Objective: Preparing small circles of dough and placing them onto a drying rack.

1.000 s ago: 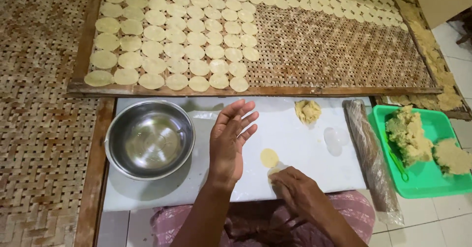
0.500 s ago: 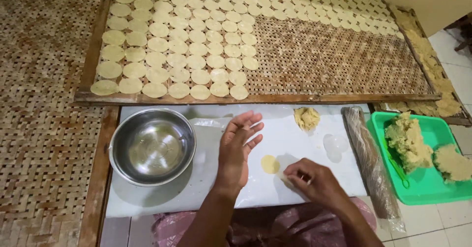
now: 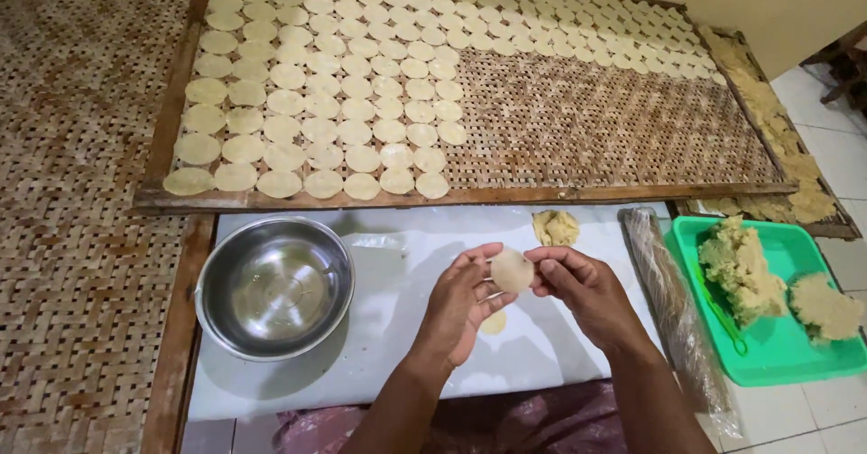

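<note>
Together, both hands hold one flat dough disc (image 3: 512, 271) above the white table (image 3: 379, 327): the left hand (image 3: 465, 305) cups it from below, fingers half open, and the right hand (image 3: 578, 287) pinches its right edge. Another pale piece, possibly a second disc (image 3: 493, 324), lies just beneath. A steel bowl (image 3: 274, 287) sits left, a dough lump (image 3: 555, 227) just beyond, a wrapped rolling pin (image 3: 668, 300) and green tray (image 3: 768, 355) right. Far off, the woven drying rack (image 3: 587, 129) carries rows of discs.

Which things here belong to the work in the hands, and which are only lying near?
In use: dough disc, left hand, right hand, white board.

Lying near: steel bowl, small dough lump, wrapped rolling pin, green tray, woven rack.
</note>
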